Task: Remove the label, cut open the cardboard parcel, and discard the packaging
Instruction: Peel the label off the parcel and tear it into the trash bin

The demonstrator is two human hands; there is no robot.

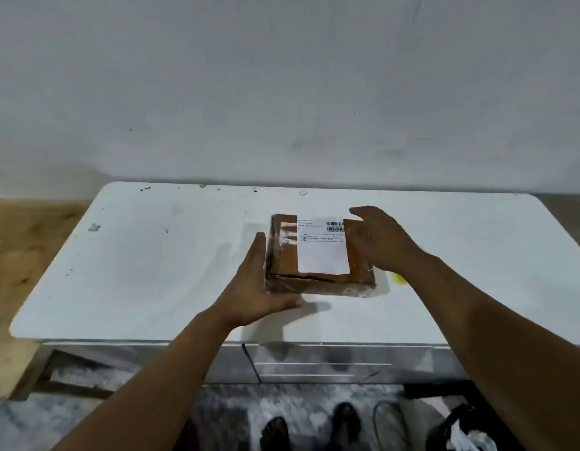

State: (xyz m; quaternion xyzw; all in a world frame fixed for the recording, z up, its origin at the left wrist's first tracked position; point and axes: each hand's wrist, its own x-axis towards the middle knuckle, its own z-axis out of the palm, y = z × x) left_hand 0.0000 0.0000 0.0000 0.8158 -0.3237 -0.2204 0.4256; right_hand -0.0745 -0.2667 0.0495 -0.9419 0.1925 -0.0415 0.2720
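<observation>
Hands flank a cardboard parcel (319, 255) on a white desk (135, 255), seen from a head-worn camera looking forward and down. Nearest the viewer, two feet (314, 428) stand on a mottled floor below the desk's front drawers (324, 366). Above them, the left hand (262, 281) rests against the parcel's left side, fingers straight along that edge and thumb laid under the near corner, supporting rather than gripping. The right hand (379, 242) hovers spread over the parcel's right side, fingers relaxed and holding nothing; whether it touches the cardboard cannot be told. The parcel lies flat between the hands, wrapped in clear tape, its long axis running roughly left to right across the desk. A white label (322, 249) covers the middle of its top face, barcode toward the far edge, its near edge reaching close to the parcel's front. The label sits just left of the right hand, which appears the better placed to lift a corner while the left steadies the box. A small yellow object (400, 278) peeks out beyond the right wrist, too hidden to identify. Behind the desk rises a plain grey wall (282, 92).
</observation>
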